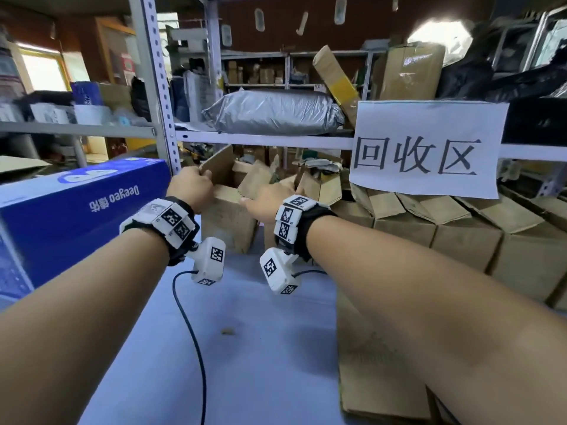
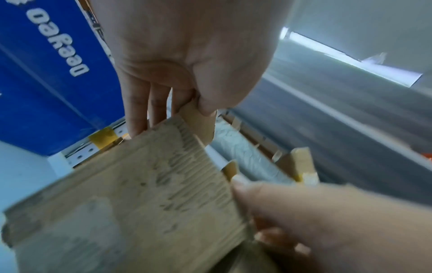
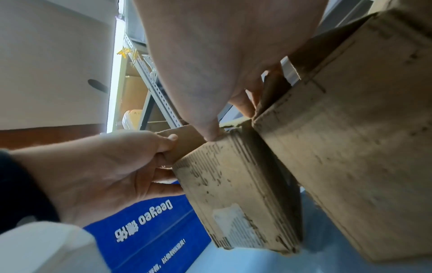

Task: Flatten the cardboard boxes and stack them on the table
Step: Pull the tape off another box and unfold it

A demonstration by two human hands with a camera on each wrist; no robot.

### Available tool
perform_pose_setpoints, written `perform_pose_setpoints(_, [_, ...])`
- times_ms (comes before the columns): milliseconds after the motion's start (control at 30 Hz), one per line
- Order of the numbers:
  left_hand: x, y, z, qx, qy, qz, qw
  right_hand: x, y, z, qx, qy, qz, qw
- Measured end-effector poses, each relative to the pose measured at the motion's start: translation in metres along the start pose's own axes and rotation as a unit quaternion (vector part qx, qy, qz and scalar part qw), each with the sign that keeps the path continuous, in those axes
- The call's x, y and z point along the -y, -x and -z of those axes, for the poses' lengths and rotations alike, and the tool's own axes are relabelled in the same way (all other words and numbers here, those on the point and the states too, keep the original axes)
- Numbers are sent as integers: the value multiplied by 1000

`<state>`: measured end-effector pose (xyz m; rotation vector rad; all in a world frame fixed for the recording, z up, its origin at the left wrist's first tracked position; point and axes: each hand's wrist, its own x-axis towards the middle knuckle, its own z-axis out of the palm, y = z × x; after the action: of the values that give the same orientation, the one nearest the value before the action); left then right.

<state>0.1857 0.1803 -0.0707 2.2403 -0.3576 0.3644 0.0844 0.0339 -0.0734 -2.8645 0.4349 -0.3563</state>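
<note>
Both hands on one small cardboard box (image 1: pixel 228 220), upright on pale table (image 1: pixel 251 348) beneath shelf. Box brown, grubby, flaps up, white label low on side. Left hand (image 1: pixel 191 187) pinches a flap; right hand (image 1: pixel 267 200) grips opposite rim.

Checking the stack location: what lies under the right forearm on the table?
A flat cardboard sheet lies on the blue table under the forearm. The arm covers its right part, so how many sheets lie there cannot be told.
</note>
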Motion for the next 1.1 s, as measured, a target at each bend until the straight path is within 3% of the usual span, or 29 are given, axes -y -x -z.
perform_pose_setpoints(67, [-8,9,16,-32,24,-23,999,3,3,10,0,-45,19,999])
perform_pose_setpoints(200, [-28,42,47,-111,84,-68,988,14,21,34,-63,-203,56,976])
perform_pose_setpoints(333, [-49,97,71,-154,161,-108,969,13,60,57,-114,-328,94,933])
perform_pose_setpoints(467, [-74,171,73,-141,286,-119,940,-14,116,69,-179,-452,80,871])
perform_pose_setpoints(533, [-87,206,63,-99,364,-105,920,-36,149,74,-211,-489,49,845])
perform_pose_setpoints(633, [-112,250,38,18,480,-54,875,-77,204,83,-262,-512,3,818])
perform_pose_setpoints(700, [-132,269,20,110,512,-15,852,-107,236,87,-287,-511,-22,810])
perform_pose_setpoints(833, [-169,291,-5,285,570,23,770,-164,287,97,-365,-460,-70,806])
perform_pose_setpoints(900, [-185,297,-13,306,544,14,781,-188,304,106,-410,-427,-82,802])
perform_pose_setpoints(1033, [-201,308,-29,246,498,-6,831,-210,324,117,-429,-392,-73,810])
perform_pose_setpoints(1100, [-200,313,-36,237,482,-35,843,-214,328,115,-434,-395,-53,808])
